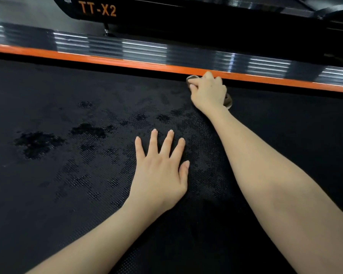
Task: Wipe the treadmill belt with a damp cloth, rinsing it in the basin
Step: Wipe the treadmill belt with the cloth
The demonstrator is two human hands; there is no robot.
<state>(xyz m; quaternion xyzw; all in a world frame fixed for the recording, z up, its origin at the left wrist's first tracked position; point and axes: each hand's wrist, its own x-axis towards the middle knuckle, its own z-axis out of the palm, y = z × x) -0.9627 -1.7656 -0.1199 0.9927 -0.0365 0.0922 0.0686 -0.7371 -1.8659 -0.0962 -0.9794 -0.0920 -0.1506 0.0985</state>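
Note:
The black textured treadmill belt (71, 184) fills most of the view, with dark wet patches across its left and middle. My right hand (208, 91) grips a small brownish-grey cloth (228, 100) bunched under its fingers, at the belt's far edge right against the orange side strip (107, 60). Only small bits of the cloth show beside the hand. My left hand (160, 171) lies flat on the belt nearer to me, fingers spread and straight, holding nothing. The basin is out of view.
Beyond the orange strip runs a ribbed silver-and-black side rail (147, 48). Behind it stands another black machine (186, 18) with orange lettering "TT-X2" (97, 9).

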